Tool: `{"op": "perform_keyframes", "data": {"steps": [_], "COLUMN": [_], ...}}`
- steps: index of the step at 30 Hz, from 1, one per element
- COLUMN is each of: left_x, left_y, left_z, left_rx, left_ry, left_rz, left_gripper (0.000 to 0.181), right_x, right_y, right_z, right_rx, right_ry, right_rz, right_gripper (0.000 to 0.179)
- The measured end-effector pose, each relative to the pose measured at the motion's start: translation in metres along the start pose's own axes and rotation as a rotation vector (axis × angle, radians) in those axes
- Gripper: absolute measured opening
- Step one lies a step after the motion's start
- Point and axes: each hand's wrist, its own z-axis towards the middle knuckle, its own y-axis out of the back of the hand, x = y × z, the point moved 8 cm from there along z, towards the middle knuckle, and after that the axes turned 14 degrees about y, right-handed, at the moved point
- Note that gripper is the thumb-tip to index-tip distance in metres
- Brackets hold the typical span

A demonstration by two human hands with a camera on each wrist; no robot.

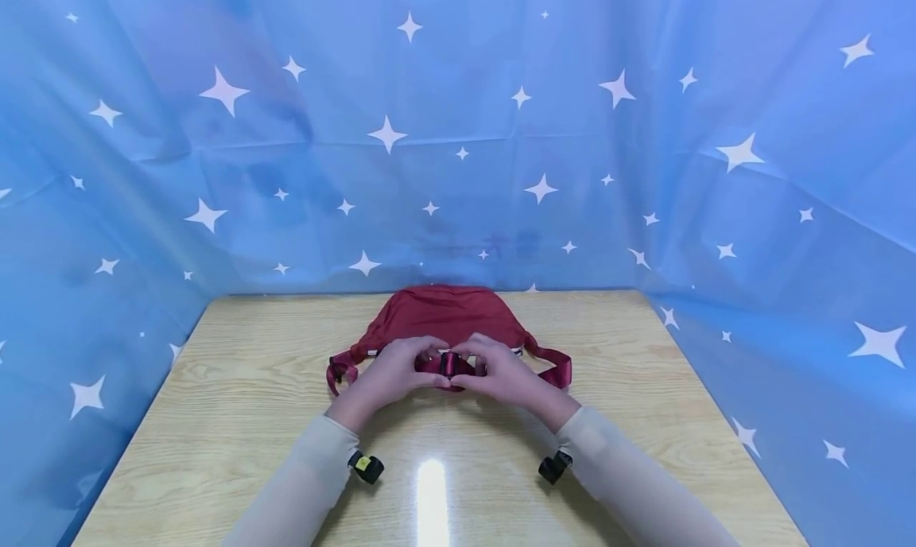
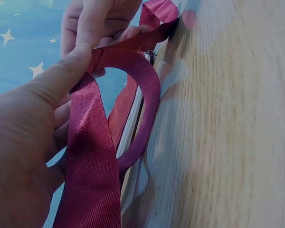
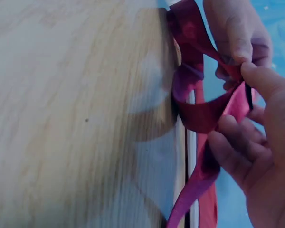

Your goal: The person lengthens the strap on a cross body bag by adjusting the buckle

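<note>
A dark red waist bag (image 1: 447,315) lies near the far edge of the table, its zip side toward me. Both hands meet in front of it at a black strap slider (image 1: 449,363). My left hand (image 1: 395,368) pinches the red webbing strap (image 2: 92,142) beside the slider, thumb on top. From the other side, my right hand (image 1: 504,370) pinches the strap with thumb and fingers, the two thumbs close together. Below the fingers a loop of strap hangs down in the right wrist view, and the slider is mostly covered there.
Loose strap loops (image 1: 556,366) lie at both ends of the bag on the wooden table (image 1: 236,420). Behind and beside the table hangs a blue curtain (image 1: 458,173) with white stars. Small black wrist cameras (image 1: 554,467) sit at both sleeve cuffs.
</note>
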Motion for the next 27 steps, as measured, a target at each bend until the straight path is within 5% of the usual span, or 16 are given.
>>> {"op": "perform_keyframes", "data": {"steps": [4, 11, 27], "left_x": [0.006, 0.010, 0.002], "left_y": [0.001, 0.010, 0.008], "left_z": [-0.003, -0.010, -0.009], "left_rx": [0.021, 0.003, 0.020], "left_ry": [0.030, 0.019, 0.020], "left_rz": [0.001, -0.027, -0.105], "left_gripper": [0.058, 0.014, 0.011], "right_x": [0.007, 0.012, 0.021], "right_y": [0.006, 0.014, 0.011], "right_z": [-0.001, -0.004, -0.004], "right_rx": [-0.031, -0.059, -0.037], "right_ry": [0.057, 0.105, 0.217], "right_rz": [-0.058, -0.126, -0.149], "right_gripper": [0.041, 0.047, 0.049]}}
